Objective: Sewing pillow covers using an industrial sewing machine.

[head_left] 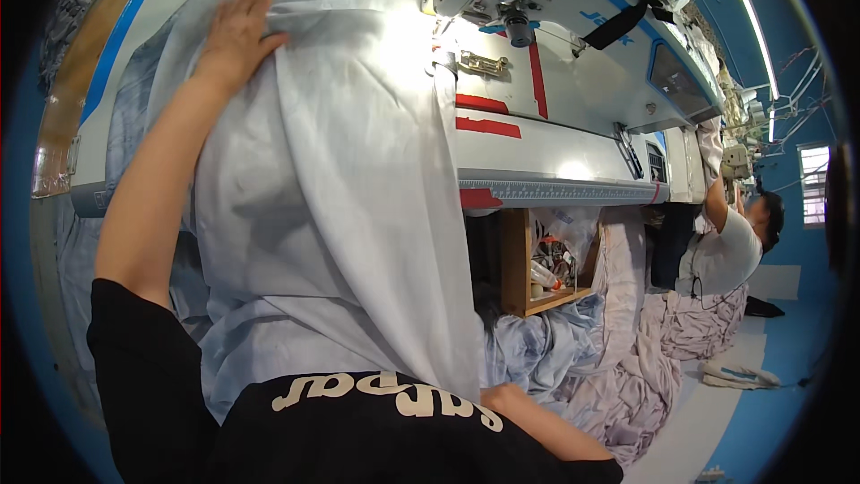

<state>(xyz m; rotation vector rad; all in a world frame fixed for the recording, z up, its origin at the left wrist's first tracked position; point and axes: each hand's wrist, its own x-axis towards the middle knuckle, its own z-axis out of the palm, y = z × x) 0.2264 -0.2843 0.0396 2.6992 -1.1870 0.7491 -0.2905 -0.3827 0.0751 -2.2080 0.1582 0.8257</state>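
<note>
My left hand [240, 31] lies flat and open on the pale blue cloth [331, 215], palm down, fingers spread toward the far edge of the sewing table [546, 157]; it presses rather than grips. The cloth runs from under that hand across the table top, past the sewing machine [555, 0] on my right, then falls over the near edge into my lap. My right hand is down by my hip, hidden under the hanging fold; only the forearm [546, 426] shows, so I cannot tell whether it is closed on the cloth or loose. The stuff looks thin, light and limp (it drapes in long soft folds and would slide easily on the smooth top), so I judge it best held by a hem or corner, with a flat palm to keep it from slipping. More cloth lies heaped on the floor [627, 367], and another worker [726, 251] sits further along.
</note>
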